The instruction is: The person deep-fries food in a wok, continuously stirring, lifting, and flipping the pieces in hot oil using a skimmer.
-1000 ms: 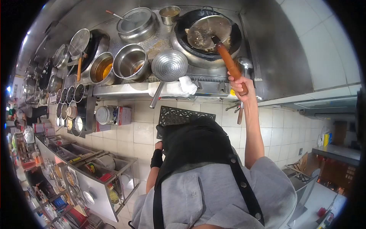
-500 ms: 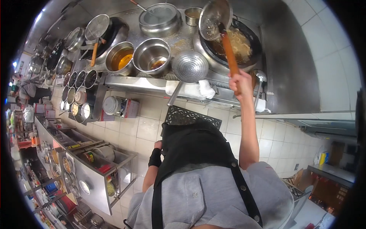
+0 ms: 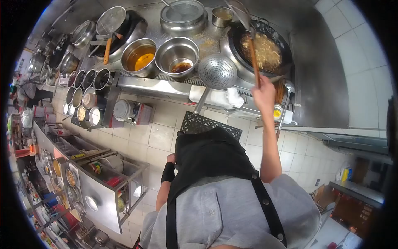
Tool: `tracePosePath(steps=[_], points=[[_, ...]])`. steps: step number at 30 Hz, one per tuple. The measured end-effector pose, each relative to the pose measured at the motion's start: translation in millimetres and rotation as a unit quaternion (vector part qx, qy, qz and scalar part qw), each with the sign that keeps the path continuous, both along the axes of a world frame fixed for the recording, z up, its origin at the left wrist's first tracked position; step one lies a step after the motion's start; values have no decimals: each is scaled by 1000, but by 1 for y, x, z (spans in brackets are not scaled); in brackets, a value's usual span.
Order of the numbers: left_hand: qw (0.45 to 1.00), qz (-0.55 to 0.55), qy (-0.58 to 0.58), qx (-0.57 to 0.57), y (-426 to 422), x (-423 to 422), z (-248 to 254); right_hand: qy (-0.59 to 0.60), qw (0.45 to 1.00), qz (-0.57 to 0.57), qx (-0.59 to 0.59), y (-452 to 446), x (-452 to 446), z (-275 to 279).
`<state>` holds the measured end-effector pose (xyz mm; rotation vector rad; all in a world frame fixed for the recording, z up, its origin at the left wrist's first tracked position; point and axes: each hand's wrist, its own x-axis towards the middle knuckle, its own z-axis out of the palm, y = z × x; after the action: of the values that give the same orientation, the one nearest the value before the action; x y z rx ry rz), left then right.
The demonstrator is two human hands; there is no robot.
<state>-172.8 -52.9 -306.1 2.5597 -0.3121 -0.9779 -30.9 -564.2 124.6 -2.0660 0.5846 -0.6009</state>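
Closed round the wooden handle of a wide ladle [image 3: 241, 14], my right hand [image 3: 264, 93] is in front of the wok at the right end of the stove. The ladle's head is turned nearly edge-on over the wok's upper left rim. Light brown food in liquid [image 3: 265, 52] fills the middle of the black wok [image 3: 285, 47]. My left hand [image 3: 171, 158] hangs low beside the black apron, with a black band at the wrist; its fingers are mostly hidden. A perforated strainer [image 3: 217, 71] rests left of the wok, its handle over the stove's front edge.
Left of the strainer stand a steel pot [image 3: 177, 56] and a pot of orange liquid [image 3: 140, 58]. A lidded pot [image 3: 182, 16] and a small pot [image 3: 222, 16] sit behind. White cloths [image 3: 215, 97] lie on the front rail. A person [image 3: 31, 92] is at the far left.
The ladle has swung up and left from over the wok and tipped edge-on, uncovering the food. My right hand has turned with it. The view has shifted, and my left hand stays low.
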Motion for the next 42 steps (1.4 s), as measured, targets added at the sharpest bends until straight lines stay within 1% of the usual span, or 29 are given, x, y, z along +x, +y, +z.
tracePosePath(steps=[1, 3, 4, 6, 7, 9, 10, 11, 12, 13, 14, 17, 18, 19, 20, 21, 22, 23, 24, 26, 29, 32, 33, 35, 36, 39, 42], points=[[1000, 1, 16, 9, 0, -1, 2, -3, 1000, 4, 24, -8, -20, 8], [999, -9, 42, 24, -7, 3, 8, 21, 987, 5, 161, -21, -55, 31], [1000, -14, 21, -8, -7, 3, 10, 43, 976, -7, 215, -29, -66, 45], [998, -37, 43, 7, -16, 18, 8, 80, 941, -28, 328, -40, -89, 62], [997, -47, 53, 18, -18, 23, 4, 75, 942, -34, 326, -48, -97, 56], [992, -119, 19, 24, -24, 40, -11, 65, 943, -42, 323, -66, -102, 30], [988, -151, 2, 27, -31, 49, -5, 56, 947, -45, 314, -71, -103, 20], [993, 42, 104, -19, -38, 54, 2, 47, 949, -58, 307, -74, -106, 11], [949, 236, 201, -66, -60, 60, 34, 39, 951, -70, 299, -76, -108, 3], [855, 419, 286, -110, -80, 66, 55, 31, 953, -80, 291, -79, -109, -1], [862, 404, 285, -107, -89, 71, 62, 24, 952, -90, 293, -81, -110, -2], [878, 376, 269, -123, -99, 72, 53, 14, 960, -104, 259, -90, -117, -4], [909, 323, 237, -110, -87, 72, 14, -3, 961, -117, 250, -93, -117, -3], [963, 198, 147, -105, -79, 67, -5, -18, 962, -130, 239, -96, -116, -1], [992, 68, 53, -97, -73, 61, -18, -34, 963, -141, 228, -99, -113, -1], [993, -64, -43, -87, -71, 57, -24, -40, 967, -156, 197, -106, -109, -3], [997, -40, -60, -25, -79, 49, -13, -47, 970, -171, 166, -114, -102, -8], [998, 47, -14, -50, -87, 43, -2, -55, 972, -186, 134, -122, -95, -11], [988, 134, 32, -74, -91, 36, 6, -43, 970, -186, 152, -129, -91, -12], [994, 53, -27, -87, -72, 28, -33, -19, 965, -185, 188, -141, -81, -13], [989, -114, -89, 16, -75, 15, -30, -56, 920, -137, 364, -161, -71, -31], [990, -109, -82, 36, -86, 5, -19, -91, 864, -67, 490, -180, -63, -49], [992, -91, -86, 23, -89, 0, -19, -97, 843, -44, 527, -190, -60, -60], [994, -54, -94, 0, -90, -9, -20, -105, 794, 1, 598, -213, -56, -88], [994, -64, -92, 14, -92, -11, -21, -110, 757, 35, 643, -221, -55, -91], [996, -22, -86, -18, -96, -22, -18, -112, 710, 91, 689, -236, -57, -98], [999, -2, -49, 8, -105, -27, -11, -84, 691, 126, 707, -244, -64, -90]])
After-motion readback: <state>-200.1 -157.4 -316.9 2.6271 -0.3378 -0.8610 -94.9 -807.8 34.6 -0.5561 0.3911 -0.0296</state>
